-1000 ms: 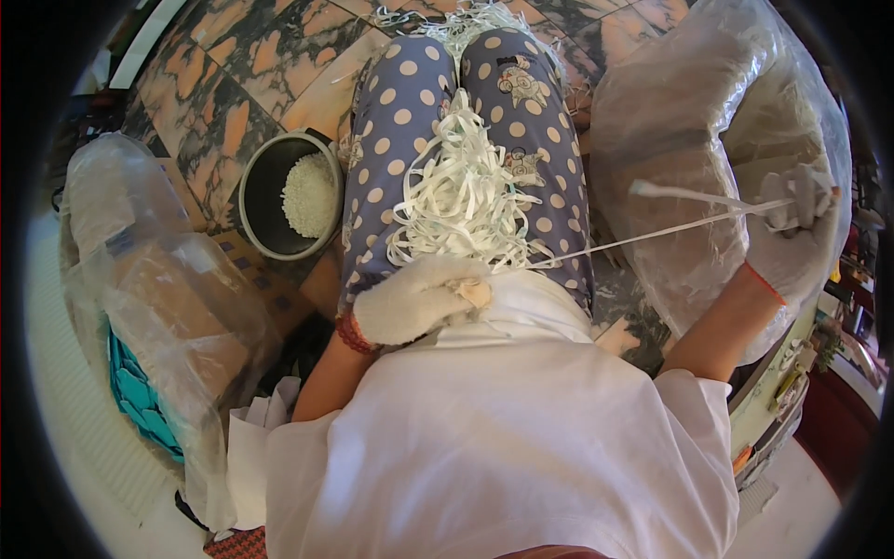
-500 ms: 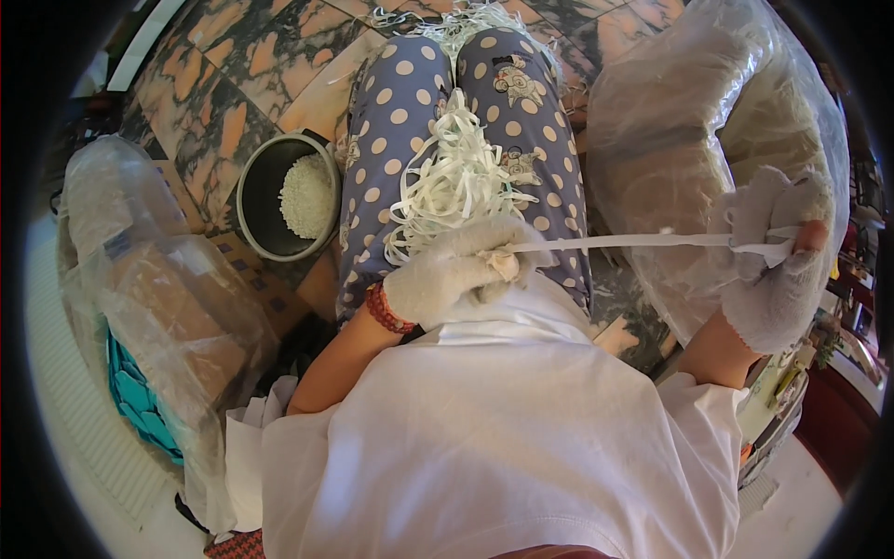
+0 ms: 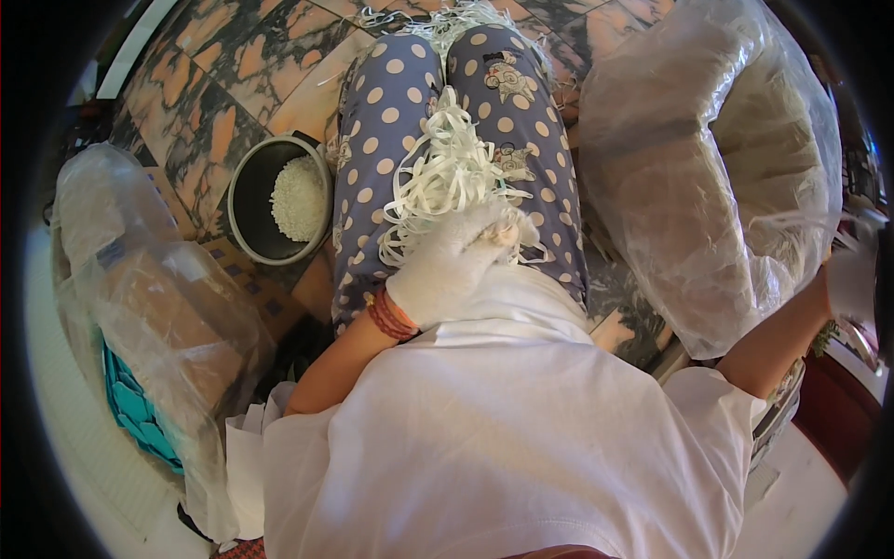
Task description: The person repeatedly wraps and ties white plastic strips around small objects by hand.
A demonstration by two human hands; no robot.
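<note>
My left hand [image 3: 452,256], in a white knitted glove with a red beaded bracelet at the wrist, rests over my lap with its fingers closed. What it pinches is hidden. Just beyond it, a tangled heap of narrow white strips [image 3: 452,172] lies between my thighs, some loops beside the fingers. At the far right edge, my gloved right hand [image 3: 852,284] is smeared by motion, so its fingers do not show. A blurred pale streak, possibly a strip, runs near it, beside a large clear plastic bag [image 3: 643,186].
A dark round pot [image 3: 247,205] with white granules [image 3: 300,200] stands left of my legs. Further left is a plastic-wrapped bundle [image 3: 177,317] with teal pieces [image 3: 135,401] beneath. More strips [image 3: 447,23] lie past my knees on the marbled tile floor [image 3: 223,102].
My right hand has swung outward to the right and become blurred. The white strip stretched between both hands no longer spans them. My left hand has shifted slightly farther from my body.
</note>
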